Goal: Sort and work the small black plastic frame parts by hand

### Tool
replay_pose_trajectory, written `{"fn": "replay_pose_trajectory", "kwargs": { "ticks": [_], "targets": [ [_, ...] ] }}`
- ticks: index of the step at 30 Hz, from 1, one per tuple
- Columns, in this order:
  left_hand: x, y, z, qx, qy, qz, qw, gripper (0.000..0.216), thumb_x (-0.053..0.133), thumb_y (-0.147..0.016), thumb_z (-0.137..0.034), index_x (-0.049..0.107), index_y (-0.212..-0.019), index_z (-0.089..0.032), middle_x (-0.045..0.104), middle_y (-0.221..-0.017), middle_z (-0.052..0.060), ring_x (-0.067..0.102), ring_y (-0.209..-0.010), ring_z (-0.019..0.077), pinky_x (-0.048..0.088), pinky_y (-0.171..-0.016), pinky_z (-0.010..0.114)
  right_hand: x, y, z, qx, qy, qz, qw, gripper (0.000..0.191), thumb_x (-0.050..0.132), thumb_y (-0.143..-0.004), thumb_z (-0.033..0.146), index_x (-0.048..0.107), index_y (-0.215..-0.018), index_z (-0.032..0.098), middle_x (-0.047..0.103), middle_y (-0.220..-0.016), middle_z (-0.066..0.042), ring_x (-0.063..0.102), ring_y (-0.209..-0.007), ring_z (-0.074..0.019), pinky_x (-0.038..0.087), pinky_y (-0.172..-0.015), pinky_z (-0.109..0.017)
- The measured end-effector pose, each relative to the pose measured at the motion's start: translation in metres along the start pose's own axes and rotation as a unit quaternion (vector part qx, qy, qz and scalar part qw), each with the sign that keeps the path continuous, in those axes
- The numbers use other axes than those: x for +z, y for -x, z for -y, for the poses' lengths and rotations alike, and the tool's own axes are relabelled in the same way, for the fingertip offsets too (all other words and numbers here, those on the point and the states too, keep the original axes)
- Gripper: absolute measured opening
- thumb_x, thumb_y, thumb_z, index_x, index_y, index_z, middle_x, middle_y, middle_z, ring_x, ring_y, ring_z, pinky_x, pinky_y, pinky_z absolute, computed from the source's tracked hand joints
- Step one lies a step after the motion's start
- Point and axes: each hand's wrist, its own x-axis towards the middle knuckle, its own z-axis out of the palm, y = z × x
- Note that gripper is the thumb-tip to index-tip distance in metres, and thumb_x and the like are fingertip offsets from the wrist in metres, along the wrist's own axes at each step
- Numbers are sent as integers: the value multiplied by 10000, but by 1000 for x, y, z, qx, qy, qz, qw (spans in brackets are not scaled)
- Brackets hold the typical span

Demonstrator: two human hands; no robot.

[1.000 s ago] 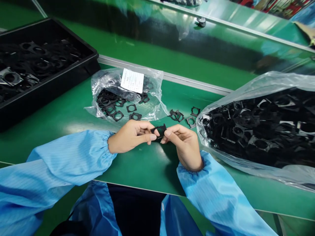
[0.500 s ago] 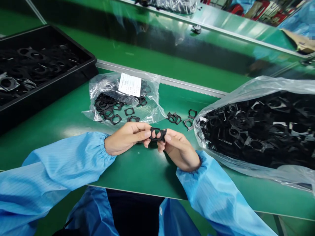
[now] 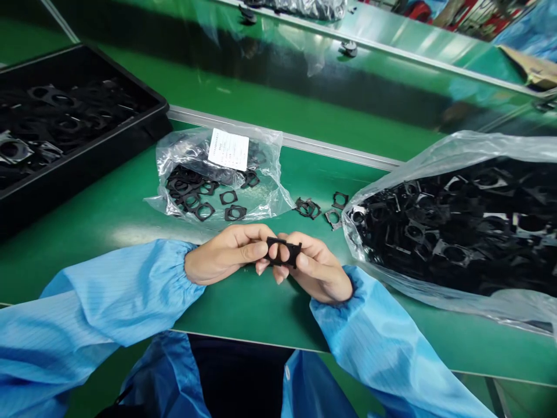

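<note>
My left hand (image 3: pixel 228 252) and my right hand (image 3: pixel 319 267) meet over the green table (image 3: pixel 252 302), both pinching one small black frame part (image 3: pixel 285 252) with a round opening. Fingers of both hands are closed on its edges. Just beyond my hands lies a small clear bag (image 3: pixel 217 174) of flat black square rings with a white label (image 3: pixel 228 149). A few loose black parts (image 3: pixel 319 209) lie on the table between that bag and the large bag.
A large clear plastic bag (image 3: pixel 461 220) full of black frame parts fills the right side. A black tray (image 3: pixel 65 128) with more parts stands at the far left. A metal rail (image 3: pixel 304 142) divides the table from a green conveyor strip behind.
The black part has turned in my fingers from edge-on to flat, and both hands have drifted slightly toward me. The view shifted a little.
</note>
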Motion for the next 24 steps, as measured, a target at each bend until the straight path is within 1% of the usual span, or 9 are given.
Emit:
{"fn": "replay_pose_trajectory", "kwargs": {
  "ticks": [3, 5, 7, 9, 11, 14, 16, 20, 24],
  "targets": [
    [-1, -1, 2, 18, -33, -67, 997, 292, 798, -871, -424, 733, -882, -140, 656, -713, 2, 565, -569, 66, 487, -572, 188, -2, 0, 1, -54, 127, -62, 989, 234, 734, -923, 436, 684, -915, 208, 597, -798, 2, 565, -644, -125, 503, -650, -294],
    [-2, -2, 2, 31, -59, -98, 993, 334, 753, -900, -472, 746, -901, -139, 659, -658, 1, 590, -549, 81, 502, -559, 197, -2, 1, 3, -103, 259, -106, 955, 157, 701, -956, 366, 719, -936, 211, 612, -779, -8, 579, -688, -144, 505, -684, -305],
    [-4, -3, 2, 46, -83, -122, 988, 364, 747, -895, -499, 752, -899, -135, 690, -678, 18, 645, -582, 106, 551, -588, 218, 0, 2, 4, -152, 369, -133, 907, 121, 658, -982, 286, 753, -962, 213, 652, -785, -31, 600, -747, -168, 517, -728, -323],
    [-5, -3, 3, 64, -107, -144, 982, 327, 804, -850, -458, 758, -904, -138, 731, -753, 34, 698, -656, 128, 596, -640, 232, 1, 3, 3, -180, 420, -142, 878, 150, 625, -995, 239, 773, -1009, 218, 688, -811, -48, 629, -786, -183, 536, -762, -339],
    [-5, -4, 4, 82, -126, -160, 976, 289, 855, -803, -390, 756, -918, -144, 752, -802, 37, 725, -708, 144, 620, -663, 241, 2, 3, 2, -169, 404, -148, 886, 177, 610, -1005, 257, 771, -1071, 224, 707, -847, -57, 659, -794, -185, 560, -764, -344],
    [-6, -5, 6, 110, -145, -179, 967, 246, 850, -806, -332, 740, -920, -144, 747, -782, 28, 727, -686, 140, 632, -664, 244, 1, 2, 0, -112, 291, -160, 937, 240, 655, -986, 352, 720, -1186, 237, 718, -899, -48, 701, -763, -169, 591, -722, -321],
    [-5, -5, 6, 126, -159, -195, 960, 214, 834, -819, -286, 724, -942, -149, 739, -781, 17, 720, -669, 121, 626, -677, 225, 1, 1, -1, -73, 218, -175, 957, 298, 719, -942, 404, 696, -1188, 238, 725, -885, -30, 712, -719, -151, 595, -688, -292],
    [-3, -3, 7, 155, -195, -223, 942, 230, 811, -814, -205, 693, -1008, -168, 722, -815, 2, 713, -716, 99, 592, -675, 172, 3, 1, 0, -24, 192, -195, 962, 318, 810, -848, 489, 712, -936, 200, 727, -763, -12, 701, -652, -137, 601, -696, -281],
    [0, 0, 9, 151, -237, -217, 935, 171, 769, -830, -181, 666, -967, -170, 706, -818, 4, 704, -710, 102, 568, -634, 169, 6, 2, 0, -25, 204, -196, 959, 368, 829, -806, 536, 720, -915, 202, 729, -774, -18, 694, -658, -144, 604, -701, -296]
  ]
}}
